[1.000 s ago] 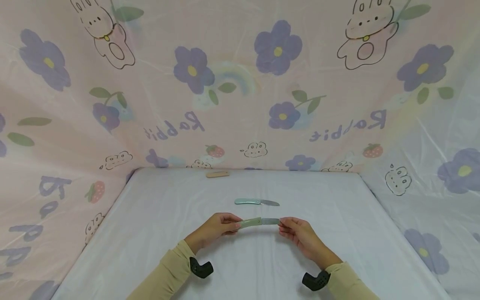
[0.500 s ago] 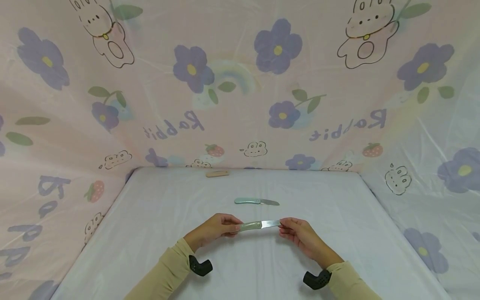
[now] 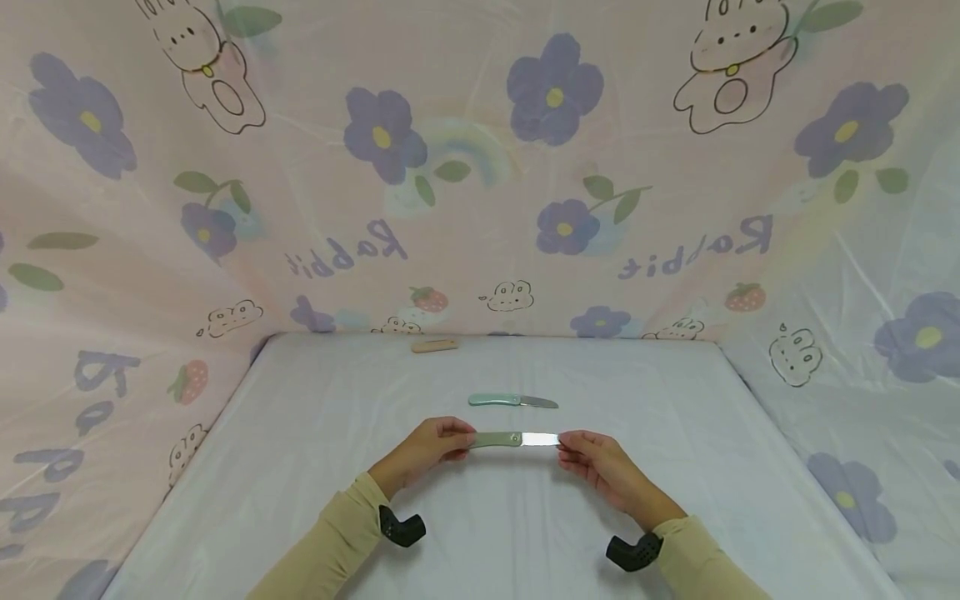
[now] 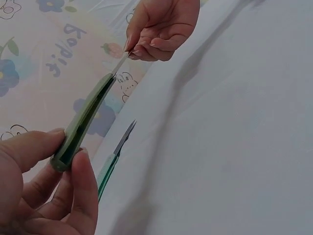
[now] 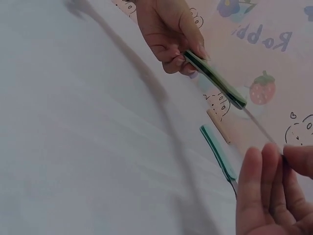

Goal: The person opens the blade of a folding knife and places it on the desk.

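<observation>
A folding knife [image 3: 497,439] with a pale green handle is stretched between both hands, its blade unfolded. My left hand [image 3: 431,450] pinches the handle's end between thumb and fingers. At the other end, the thumb and fingers of my right hand [image 3: 606,468] pinch the blade's tip, which they hide. The blade [image 3: 540,439] gleams bright in the head view. In the left wrist view the slot along the green handle [image 4: 83,122] shows dark. Just beyond lies a second folding knife [image 3: 495,400] with a mint-teal handle, its blade out and pointing right.
A tan wooden-looking closed piece [image 3: 435,346] lies near the back edge of the white-covered table [image 3: 360,375]. Printed cloth walls [image 3: 480,183] with flowers and rabbits enclose the back and sides. Black curved devices [image 3: 633,552] sit at both wrists.
The held green knife has turned about its length, so its blade went from dull to brightly reflecting. Both hands have risen slightly in the view, keeping their pinch.
</observation>
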### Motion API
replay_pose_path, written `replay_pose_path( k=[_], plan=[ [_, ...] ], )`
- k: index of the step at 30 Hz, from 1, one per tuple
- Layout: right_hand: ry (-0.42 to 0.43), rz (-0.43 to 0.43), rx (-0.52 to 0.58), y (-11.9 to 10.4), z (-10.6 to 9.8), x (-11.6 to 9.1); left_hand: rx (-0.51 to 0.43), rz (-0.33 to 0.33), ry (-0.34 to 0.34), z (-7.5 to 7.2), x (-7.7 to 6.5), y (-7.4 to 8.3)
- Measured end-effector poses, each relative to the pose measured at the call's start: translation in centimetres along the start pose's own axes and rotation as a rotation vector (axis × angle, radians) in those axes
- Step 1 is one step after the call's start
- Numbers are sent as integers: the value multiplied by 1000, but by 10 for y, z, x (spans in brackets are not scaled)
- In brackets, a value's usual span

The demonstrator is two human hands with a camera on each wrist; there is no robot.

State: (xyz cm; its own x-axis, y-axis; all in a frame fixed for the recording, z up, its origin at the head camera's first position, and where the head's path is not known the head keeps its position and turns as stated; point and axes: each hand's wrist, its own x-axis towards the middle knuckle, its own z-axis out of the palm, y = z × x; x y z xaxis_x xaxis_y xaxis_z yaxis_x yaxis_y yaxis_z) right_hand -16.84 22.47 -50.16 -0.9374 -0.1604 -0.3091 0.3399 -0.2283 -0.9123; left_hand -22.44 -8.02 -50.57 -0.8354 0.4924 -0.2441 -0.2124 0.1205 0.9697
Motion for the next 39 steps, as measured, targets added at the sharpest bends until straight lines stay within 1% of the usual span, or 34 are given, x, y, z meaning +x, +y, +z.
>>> replay_pose_path(
  k=[7, 11, 13, 17, 21, 26, 32, 35, 39],
  plan=[
    [15, 15, 15, -5, -3, 4, -32, 3, 57, -3, 3, 1],
    [25, 14, 22, -8, -4, 9, -99, -6, 92, -5, 7, 1],
    [44, 14, 24, -10, -4, 11, -154, -15, 110, -6, 11, 1],
    [96, 18, 16, -11, -5, 19, -213, -12, 141, -5, 18, 0],
    [140, 29, -20, -9, -9, 27, -197, -14, 183, -2, 24, 0],
    [140, 55, -76, -8, -16, 37, -156, -25, 252, -1, 32, -3],
    [129, 39, -102, -9, -23, 45, -122, 8, 303, 1, 42, -7],
    [128, 22, -113, -9, -25, 48, -108, 22, 318, 2, 44, -8],
    [141, 14, -139, -9, -24, 52, -45, 70, 330, 4, 43, -8]
  ],
)
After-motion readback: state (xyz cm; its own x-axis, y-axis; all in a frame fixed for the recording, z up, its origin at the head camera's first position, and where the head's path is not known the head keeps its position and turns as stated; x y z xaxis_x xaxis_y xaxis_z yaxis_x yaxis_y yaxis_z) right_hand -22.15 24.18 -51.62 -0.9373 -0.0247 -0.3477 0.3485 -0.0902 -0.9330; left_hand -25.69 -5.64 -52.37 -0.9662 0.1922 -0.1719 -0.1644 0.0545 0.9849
